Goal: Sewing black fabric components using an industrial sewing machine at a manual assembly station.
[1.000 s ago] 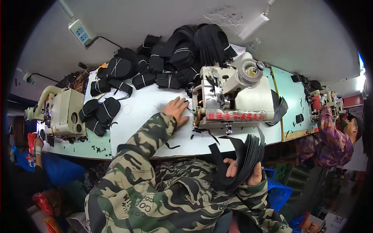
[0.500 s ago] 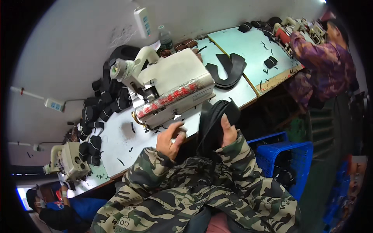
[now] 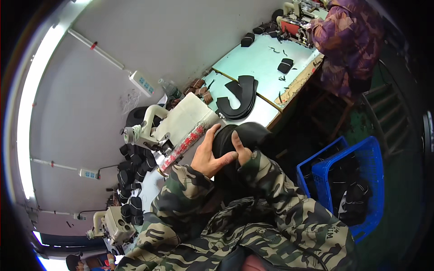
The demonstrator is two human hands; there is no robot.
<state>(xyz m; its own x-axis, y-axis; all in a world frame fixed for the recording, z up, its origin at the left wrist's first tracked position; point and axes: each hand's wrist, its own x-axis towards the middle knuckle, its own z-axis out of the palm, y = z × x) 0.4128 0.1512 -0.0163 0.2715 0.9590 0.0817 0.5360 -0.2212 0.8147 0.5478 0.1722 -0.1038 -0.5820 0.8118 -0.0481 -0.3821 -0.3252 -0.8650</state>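
Observation:
A thick stack of limp black pieces (image 3: 255, 134) is held upright in front of my chest, above my lap. My right hand (image 3: 242, 152) grips its near side, thumb up, with the other fingers hidden behind it. My left hand (image 3: 209, 154) is at the stack's left side, index finger stretched along it and thumb spread apart. Whether that hand bears on the stack cannot be made out. Just beyond my hands stands a cream sewing machine (image 3: 187, 117) with a red-marked front strip. Several U-shaped black pieces (image 3: 244, 106) lie stacked on the table to its right.
Tied black bundles (image 3: 135, 165) crowd the table's left side. Brown bundles (image 3: 199, 88) and a plastic bottle (image 3: 169, 89) stand behind the machine. Blue baskets (image 3: 377, 180) holding black bundles sit at my right. One person in purple (image 3: 350, 45) works at the far right.
My left hand has come from the machine's side over to the stack, its fingers straightening. The stack has tilted to the right. My view has turned, showing more wall.

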